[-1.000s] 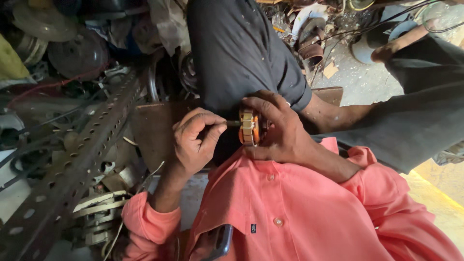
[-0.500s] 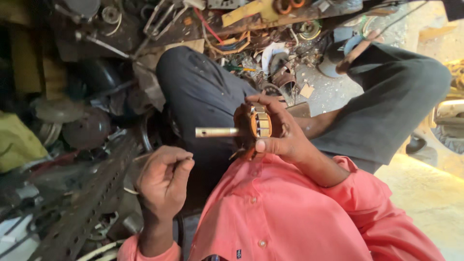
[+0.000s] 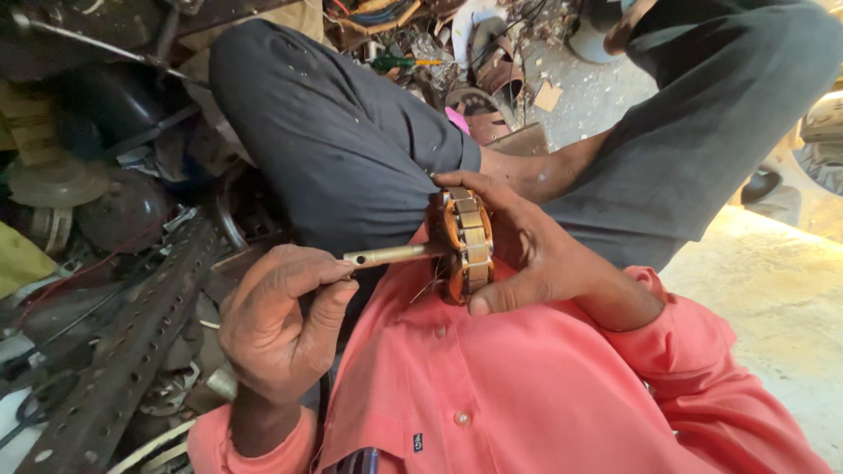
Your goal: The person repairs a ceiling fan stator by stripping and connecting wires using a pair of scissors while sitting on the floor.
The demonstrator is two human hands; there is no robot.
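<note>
My right hand (image 3: 536,254) is wrapped around the rotor (image 3: 465,244), thumb pressed along its lower edge and fingers curling over the top, so the laminated core with its copper windings sits upright in my grip. My left hand (image 3: 281,320) is closed, with the thumb and forefinger pinching the free end of the shaft (image 3: 391,255). That shaft runs level from the rotor across to my left fingertips, so the piece is held at both ends, the core on the right and the shaft tip on the left. A few thin loose wires hang from the underside of the rotor, just above my shirt (image 3: 527,386).

Both hands are held in front of my chest, over the salmon-coloured shirt and its sleeves. Just beyond the rotor is my bent knee in dark grey trousers (image 3: 334,132), with the other leg stretched out past my right hand. To the left of my left hand lies a perforated steel angle bar (image 3: 132,351), rusty and dark, among a heap of metal parts and discs (image 3: 53,180). Beyond my knee, well apart from the hands, scraps and cables (image 3: 395,26) lie on the floor (image 3: 773,290).
</note>
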